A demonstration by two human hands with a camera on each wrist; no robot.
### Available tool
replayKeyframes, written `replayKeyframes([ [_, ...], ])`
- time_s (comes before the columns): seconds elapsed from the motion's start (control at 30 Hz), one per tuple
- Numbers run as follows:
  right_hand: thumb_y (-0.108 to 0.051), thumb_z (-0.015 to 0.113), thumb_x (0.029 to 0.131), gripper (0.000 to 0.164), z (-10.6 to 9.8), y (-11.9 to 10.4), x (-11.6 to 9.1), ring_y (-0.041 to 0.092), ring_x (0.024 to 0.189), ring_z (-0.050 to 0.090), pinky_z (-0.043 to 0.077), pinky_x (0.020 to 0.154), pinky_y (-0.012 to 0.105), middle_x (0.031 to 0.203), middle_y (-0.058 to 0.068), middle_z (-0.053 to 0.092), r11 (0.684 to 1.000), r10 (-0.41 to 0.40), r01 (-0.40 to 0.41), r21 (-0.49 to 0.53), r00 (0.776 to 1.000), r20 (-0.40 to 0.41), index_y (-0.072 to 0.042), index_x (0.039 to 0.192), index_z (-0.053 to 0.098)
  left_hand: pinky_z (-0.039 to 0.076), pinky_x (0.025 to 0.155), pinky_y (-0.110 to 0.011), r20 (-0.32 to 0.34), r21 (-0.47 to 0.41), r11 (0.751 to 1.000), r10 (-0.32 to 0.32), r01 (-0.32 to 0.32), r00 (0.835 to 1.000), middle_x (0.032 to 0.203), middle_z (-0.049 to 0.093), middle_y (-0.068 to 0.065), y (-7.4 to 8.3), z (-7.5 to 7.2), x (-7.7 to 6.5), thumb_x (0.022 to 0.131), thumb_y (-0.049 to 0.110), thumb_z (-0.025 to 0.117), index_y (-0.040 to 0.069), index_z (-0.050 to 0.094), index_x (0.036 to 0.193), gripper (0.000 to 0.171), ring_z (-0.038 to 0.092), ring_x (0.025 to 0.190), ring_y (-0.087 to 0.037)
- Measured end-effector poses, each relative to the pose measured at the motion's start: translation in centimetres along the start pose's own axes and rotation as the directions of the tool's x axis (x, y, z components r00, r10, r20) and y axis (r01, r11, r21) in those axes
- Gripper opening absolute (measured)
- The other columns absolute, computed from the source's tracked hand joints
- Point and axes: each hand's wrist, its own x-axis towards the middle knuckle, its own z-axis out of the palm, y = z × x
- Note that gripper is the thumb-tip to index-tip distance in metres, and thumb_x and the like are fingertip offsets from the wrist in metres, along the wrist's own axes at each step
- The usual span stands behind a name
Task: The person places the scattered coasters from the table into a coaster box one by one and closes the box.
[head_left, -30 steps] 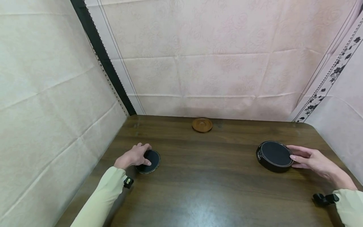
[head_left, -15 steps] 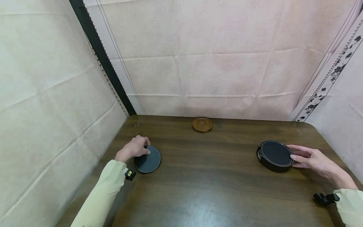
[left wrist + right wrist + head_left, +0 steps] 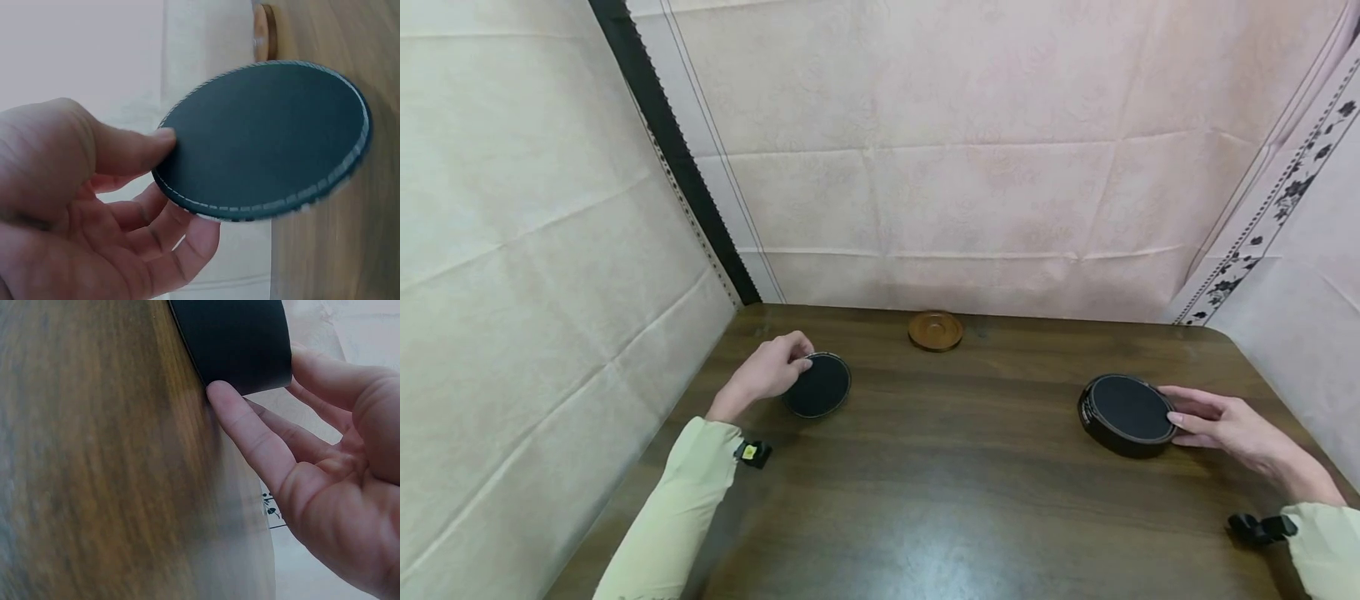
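In the head view, my left hand (image 3: 772, 364) pinches a thin round black coaster (image 3: 817, 386) by its edge. It is tilted and held off the table. The left wrist view shows pale stitching around the rim of this coaster (image 3: 269, 137), the thumb on its face and the fingers beneath. At the right stands a short round black holder (image 3: 1126, 412) with a stitched disc on top. Against its right side rests my right hand (image 3: 1228, 425), thumb at the upper rim and fingers fairly straight. One fingertip (image 3: 225, 397) touches the holder's lower edge in the right wrist view.
A small round brown wooden dish (image 3: 935, 331) lies at the middle of the table's back edge. The brown wooden table (image 3: 940, 483) is walled by pale cloth (image 3: 985, 183) behind and on both sides.
My left hand has raised the coaster from the tabletop and carried it slightly right and away from me. My right hand and the black holder have stayed put.
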Motion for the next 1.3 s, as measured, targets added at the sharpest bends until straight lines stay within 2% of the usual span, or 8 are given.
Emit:
replayKeyframes([
  [0.13, 0.002, 0.054, 0.097, 0.049, 0.1, 0.1, -0.1, 0.012, 0.1, 0.071, 0.058, 0.08, 0.035, 0.119, -0.019, 0.066, 1.0, -0.01, 0.01, 0.021, 1.0, 0.005, -0.013, 0.144, 0.048, 0.051, 0.082, -0.041, -0.033, -0.047, 0.999, -0.018, 0.017, 0.999, 0.105, 0.065, -0.011, 0.7, 0.4, 0.6, 0.1, 0.015, 0.054, 0.008, 0.059, 0.113, 0.015, 0.061, 0.091, -0.024],
  [0.3, 0.002, 0.054, 0.098, 0.049, 0.2, 0.1, -0.1, 0.012, 0.101, 0.07, 0.058, 0.081, 0.035, 0.12, -0.019, 0.066, 0.999, -0.026, 0.026, 0.025, 1.0, 0.012, -0.011, 0.144, 0.046, 0.048, 0.08, -0.038, -0.073, -0.118, 0.993, -0.036, 0.027, 0.997, 0.102, 0.064, -0.01, 1.7, 1.0, 1.5, 0.1, 0.016, 0.054, 0.008, 0.06, 0.112, 0.015, 0.058, 0.089, -0.023],
  [0.53, 0.002, 0.054, 0.097, 0.049, 0.1, 0.2, -0.1, 0.011, 0.1, 0.07, 0.059, 0.08, 0.035, 0.119, -0.018, 0.066, 0.999, -0.031, 0.031, 0.028, 1.0, 0.003, -0.012, 0.143, 0.048, 0.048, 0.08, -0.037, -0.12, -0.228, 0.973, -0.053, 0.024, 0.991, 0.101, 0.062, -0.01, 3.7, 1.6, 3.0, 0.1, 0.016, 0.056, 0.009, 0.06, 0.113, 0.015, 0.056, 0.089, -0.024],
  [0.77, 0.002, 0.053, 0.098, 0.049, 0.2, 0.2, 0.0, 0.011, 0.101, 0.07, 0.058, 0.081, 0.036, 0.12, -0.019, 0.066, 0.999, -0.036, 0.035, 0.012, 0.999, 0.015, -0.009, 0.145, 0.045, 0.048, 0.077, -0.035, -0.18, -0.286, 0.957, -0.104, 0.049, 0.978, 0.101, 0.062, -0.009, 5.2, 2.6, 4.4, 0.099, 0.016, 0.057, 0.01, 0.061, 0.112, 0.014, 0.056, 0.089, -0.024],
  [0.9, 0.002, 0.053, 0.098, 0.048, 0.2, 0.1, -0.1, 0.012, 0.1, 0.07, 0.058, 0.08, 0.036, 0.12, -0.018, 0.066, 0.999, -0.031, 0.031, 0.014, 0.999, 0.008, -0.01, 0.144, 0.046, 0.048, 0.075, -0.034, -0.225, -0.342, 0.939, -0.121, 0.038, 0.967, 0.1, 0.064, -0.009, 6.2, 3.3, 5.3, 0.099, 0.016, 0.057, 0.009, 0.062, 0.111, 0.014, 0.057, 0.089, -0.024],
  [1.07, 0.001, 0.054, 0.098, 0.048, 0.2, 0.1, -0.2, 0.011, 0.1, 0.07, 0.058, 0.08, 0.035, 0.119, -0.019, 0.066, 1.0, -0.028, 0.028, 0.011, 1.0, 0.005, -0.011, 0.144, 0.047, 0.048, 0.075, -0.033, -0.246, -0.387, 0.922, -0.103, 0.0, 0.964, 0.1, 0.064, -0.009, 8.6, 4.0, 6.6, 0.099, 0.015, 0.058, 0.008, 0.063, 0.111, 0.015, 0.057, 0.09, -0.023],
  [1.3, -0.001, 0.055, 0.098, 0.05, 0.2, 0.0, -0.1, 0.01, 0.1, 0.07, 0.059, 0.08, 0.035, 0.118, -0.022, 0.064, 0.999, 0.013, -0.013, -0.034, 1.0, -0.012, -0.011, 0.146, 0.044, 0.047, 0.075, -0.029, -0.221, -0.441, 0.896, -0.063, -0.042, 0.973, 0.1, 0.063, -0.008, 11.6, 4.9, 8.1, 0.099, 0.015, 0.058, 0.008, 0.063, 0.111, 0.015, 0.056, 0.089, -0.021],
])
